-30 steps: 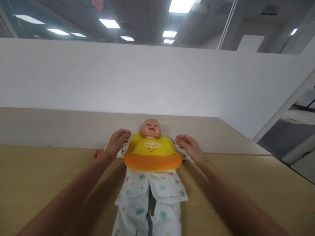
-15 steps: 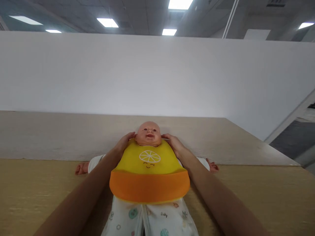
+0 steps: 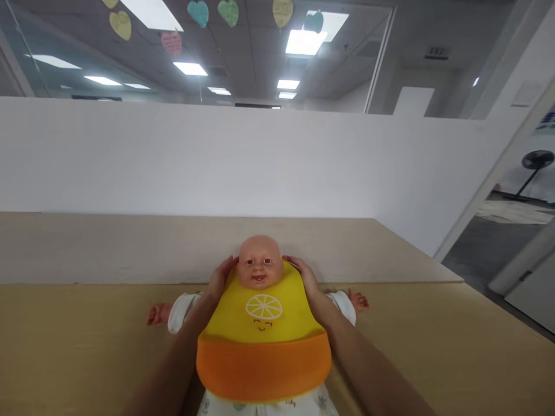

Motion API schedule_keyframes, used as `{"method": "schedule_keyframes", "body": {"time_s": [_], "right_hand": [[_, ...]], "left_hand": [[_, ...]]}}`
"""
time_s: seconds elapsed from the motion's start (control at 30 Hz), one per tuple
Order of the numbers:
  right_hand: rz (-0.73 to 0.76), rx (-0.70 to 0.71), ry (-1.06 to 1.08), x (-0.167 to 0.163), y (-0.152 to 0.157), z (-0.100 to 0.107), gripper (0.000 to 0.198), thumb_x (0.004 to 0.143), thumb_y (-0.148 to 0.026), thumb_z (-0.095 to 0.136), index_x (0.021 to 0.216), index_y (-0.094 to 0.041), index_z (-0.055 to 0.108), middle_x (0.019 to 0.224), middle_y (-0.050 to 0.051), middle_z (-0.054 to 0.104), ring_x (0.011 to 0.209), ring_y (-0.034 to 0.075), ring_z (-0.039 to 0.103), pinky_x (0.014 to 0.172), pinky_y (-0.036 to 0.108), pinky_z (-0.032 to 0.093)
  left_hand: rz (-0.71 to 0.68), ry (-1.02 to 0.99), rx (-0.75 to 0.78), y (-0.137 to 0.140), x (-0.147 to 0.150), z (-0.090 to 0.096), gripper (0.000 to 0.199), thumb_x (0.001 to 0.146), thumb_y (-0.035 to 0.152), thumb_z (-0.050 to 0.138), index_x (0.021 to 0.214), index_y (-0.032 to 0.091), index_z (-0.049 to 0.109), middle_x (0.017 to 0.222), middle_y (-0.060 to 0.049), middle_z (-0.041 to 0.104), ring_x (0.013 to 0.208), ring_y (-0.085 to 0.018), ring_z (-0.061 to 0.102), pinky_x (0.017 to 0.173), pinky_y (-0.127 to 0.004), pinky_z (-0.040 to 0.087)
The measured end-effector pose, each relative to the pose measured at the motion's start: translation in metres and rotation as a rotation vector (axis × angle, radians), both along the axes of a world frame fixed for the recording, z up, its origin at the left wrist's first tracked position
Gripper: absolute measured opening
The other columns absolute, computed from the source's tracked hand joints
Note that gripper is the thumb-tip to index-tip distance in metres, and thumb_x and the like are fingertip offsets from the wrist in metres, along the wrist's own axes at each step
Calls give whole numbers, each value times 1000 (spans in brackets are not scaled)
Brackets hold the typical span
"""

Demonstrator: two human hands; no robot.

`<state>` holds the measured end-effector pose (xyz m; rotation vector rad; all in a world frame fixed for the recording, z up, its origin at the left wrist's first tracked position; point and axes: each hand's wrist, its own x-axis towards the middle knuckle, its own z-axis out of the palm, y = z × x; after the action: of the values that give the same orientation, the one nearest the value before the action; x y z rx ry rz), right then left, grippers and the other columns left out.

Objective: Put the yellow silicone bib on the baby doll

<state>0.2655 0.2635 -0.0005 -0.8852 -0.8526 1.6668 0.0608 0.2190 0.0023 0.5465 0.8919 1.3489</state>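
A baby doll [image 3: 260, 263] lies on its back in white printed clothing, its arms spread to both sides. Over its chest is a yellow bib [image 3: 229, 320] with a white citrus slice, a smiling face and an orange catch pocket [image 3: 263, 370]. My left hand [image 3: 222, 276] curls round the bib's neck edge on the left of the doll's head. On the other side, my right hand [image 3: 304, 276] grips the matching edge. The doll's head and the bib hide my fingertips behind the neck.
The doll rests on a wooden tabletop [image 3: 87, 341], with a paler raised panel [image 3: 108, 248] behind it. A white partition [image 3: 195, 162] with glass above stands at the back. Beyond a doorway on the right is a black fan [image 3: 537, 160].
The doll's head has tipped up and forward between my hands, which stay at the bib's neck. My view has lifted, showing more glass and the heart-shaped notes.
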Motion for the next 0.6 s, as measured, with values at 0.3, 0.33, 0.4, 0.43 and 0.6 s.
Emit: {"method": "schedule_keyframes", "body": {"time_s": [0.3,0.33,0.4,0.43,0.6], "right_hand": [[-40,24,24,19,-84,1,15,61,-32,58,70,-22,65,75,-1,69,90,22,61,83,31,44],[-35,12,53,20,-94,2,15,60,-31,59,70,-22,65,75,-1,69,90,21,61,83,31,44],[-35,-12,93,23,-113,3,17,58,-31,60,70,-21,66,76,0,69,91,21,60,84,30,43],[-42,-25,99,25,-123,3,17,57,-30,61,70,-21,67,77,0,69,93,21,60,86,30,43],[-81,-45,95,34,-161,3,20,53,-29,64,70,-20,68,82,0,70,97,22,58,87,30,42]], "left_hand": [[50,115,52,-74,20,-1,31,61,38,68,83,17,68,102,-7,73,126,-31,48,102,-36,42],[66,128,64,-82,22,-1,31,59,38,69,82,17,68,102,-7,73,126,-31,47,103,-35,41],[98,136,83,-99,25,-3,31,56,35,69,80,16,69,100,-8,73,125,-32,48,102,-35,42],[106,135,95,-107,26,-4,32,55,34,69,81,16,69,98,-8,73,124,-32,49,101,-36,42],[32,167,85,-142,27,-14,56,48,15,56,103,14,69,81,-5,73,98,-31,64,81,-37,51]]}}
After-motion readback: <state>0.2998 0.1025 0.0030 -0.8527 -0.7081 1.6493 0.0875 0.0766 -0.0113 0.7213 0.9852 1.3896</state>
